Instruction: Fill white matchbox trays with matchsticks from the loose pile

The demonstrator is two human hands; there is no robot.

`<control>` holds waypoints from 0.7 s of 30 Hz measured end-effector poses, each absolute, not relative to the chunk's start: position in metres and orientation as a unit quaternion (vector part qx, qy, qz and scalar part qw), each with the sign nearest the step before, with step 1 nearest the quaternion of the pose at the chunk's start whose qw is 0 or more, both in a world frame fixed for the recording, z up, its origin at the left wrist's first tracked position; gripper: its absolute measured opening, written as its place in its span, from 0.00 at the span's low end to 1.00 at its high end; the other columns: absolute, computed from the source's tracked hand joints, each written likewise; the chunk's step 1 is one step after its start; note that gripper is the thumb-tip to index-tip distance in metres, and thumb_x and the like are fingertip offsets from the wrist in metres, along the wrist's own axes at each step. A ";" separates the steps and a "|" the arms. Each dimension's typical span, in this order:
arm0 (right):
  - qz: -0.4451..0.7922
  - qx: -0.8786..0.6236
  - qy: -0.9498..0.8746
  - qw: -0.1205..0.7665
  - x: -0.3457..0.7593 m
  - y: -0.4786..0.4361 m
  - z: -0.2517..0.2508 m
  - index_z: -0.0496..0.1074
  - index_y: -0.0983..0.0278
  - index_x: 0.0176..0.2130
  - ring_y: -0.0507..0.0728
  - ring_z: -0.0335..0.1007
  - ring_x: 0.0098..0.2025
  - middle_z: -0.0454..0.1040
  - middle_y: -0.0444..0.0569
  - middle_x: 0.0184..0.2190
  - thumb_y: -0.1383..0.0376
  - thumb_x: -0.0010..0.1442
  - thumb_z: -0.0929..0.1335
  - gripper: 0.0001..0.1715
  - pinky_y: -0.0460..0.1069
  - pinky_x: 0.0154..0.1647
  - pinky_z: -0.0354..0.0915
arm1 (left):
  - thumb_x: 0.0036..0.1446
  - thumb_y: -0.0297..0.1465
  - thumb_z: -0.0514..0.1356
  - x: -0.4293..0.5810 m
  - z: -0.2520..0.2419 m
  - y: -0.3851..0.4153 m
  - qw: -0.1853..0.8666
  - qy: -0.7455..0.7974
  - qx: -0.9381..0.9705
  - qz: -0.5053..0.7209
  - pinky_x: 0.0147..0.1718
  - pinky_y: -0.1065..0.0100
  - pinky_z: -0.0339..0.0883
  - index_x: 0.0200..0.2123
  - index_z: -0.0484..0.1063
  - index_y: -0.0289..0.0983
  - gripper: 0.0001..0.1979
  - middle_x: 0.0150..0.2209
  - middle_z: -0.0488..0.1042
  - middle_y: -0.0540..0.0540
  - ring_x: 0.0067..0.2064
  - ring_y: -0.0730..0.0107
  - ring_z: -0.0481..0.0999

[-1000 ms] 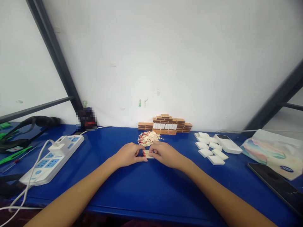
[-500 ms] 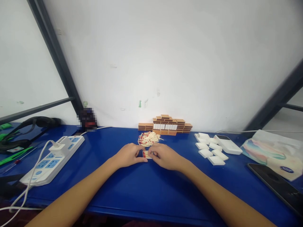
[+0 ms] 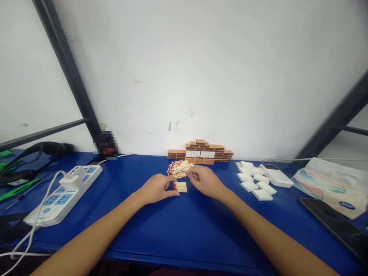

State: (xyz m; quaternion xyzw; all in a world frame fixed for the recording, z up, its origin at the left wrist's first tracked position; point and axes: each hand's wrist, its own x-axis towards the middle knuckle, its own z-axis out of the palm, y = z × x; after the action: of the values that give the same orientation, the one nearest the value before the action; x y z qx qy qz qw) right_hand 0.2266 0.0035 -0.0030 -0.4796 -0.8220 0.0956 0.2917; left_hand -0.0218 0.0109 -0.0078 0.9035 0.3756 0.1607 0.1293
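Note:
A small open matchbox tray with matches in it lies on the blue table. My left hand holds the tray's left end between thumb and fingers. My right hand is curled just right of and behind the tray, its fingertips at the near edge of a loose pile of matches. I cannot see whether the fingers pinch a match. Behind the pile, a stack of brown matchboxes stands against the wall.
Several white inner trays and a white device lie to the right, then a tissue pack and a dark phone. A white power strip with cables sits at the left, beside green tools.
My right hand has left the tray and moved back and right toward the match pile. The tray now shows uncovered. My left hand has stayed on it.

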 end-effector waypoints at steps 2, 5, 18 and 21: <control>0.103 -0.528 -0.787 0.302 0.230 0.013 -0.009 0.75 0.63 0.32 0.52 0.63 0.27 0.68 0.42 0.23 0.68 0.63 0.66 0.09 0.47 0.29 0.52 | 0.60 0.52 0.63 -0.021 -0.008 0.010 0.135 0.376 0.902 0.163 0.27 0.70 0.53 0.49 0.77 0.40 0.25 0.24 0.70 0.54 0.25 0.71 0.68; 0.118 -0.560 -0.764 0.300 0.233 0.026 -0.019 0.74 0.63 0.30 0.53 0.64 0.27 0.69 0.42 0.22 0.66 0.62 0.67 0.09 0.46 0.29 0.53 | 0.61 0.53 0.62 -0.020 -0.008 0.009 0.149 0.373 0.904 0.149 0.27 0.70 0.52 0.47 0.77 0.40 0.23 0.23 0.70 0.54 0.25 0.71 0.68; 0.027 -0.504 -0.819 0.273 0.253 0.048 -0.039 0.70 0.61 0.57 0.57 0.71 0.43 0.71 0.53 0.47 0.69 0.69 0.64 0.18 0.49 0.45 0.65 | 0.60 0.52 0.63 -0.017 -0.008 0.007 0.150 0.382 0.897 0.163 0.27 0.70 0.54 0.48 0.77 0.40 0.23 0.24 0.71 0.54 0.25 0.71 0.70; 0.027 -0.504 -0.819 0.273 0.252 0.051 -0.041 0.70 0.62 0.58 0.56 0.71 0.42 0.71 0.53 0.48 0.69 0.69 0.65 0.18 0.50 0.44 0.66 | 0.60 0.51 0.63 -0.017 -0.009 0.007 0.160 0.382 0.895 0.164 0.27 0.70 0.54 0.48 0.76 0.40 0.23 0.24 0.70 0.54 0.26 0.71 0.69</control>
State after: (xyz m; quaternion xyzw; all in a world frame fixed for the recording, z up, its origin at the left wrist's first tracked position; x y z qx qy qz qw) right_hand 0.2516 0.0505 -0.0408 -0.5039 -0.8189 0.0268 0.2733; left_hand -0.0174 0.0074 -0.0087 0.8953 0.3820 0.1638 0.1603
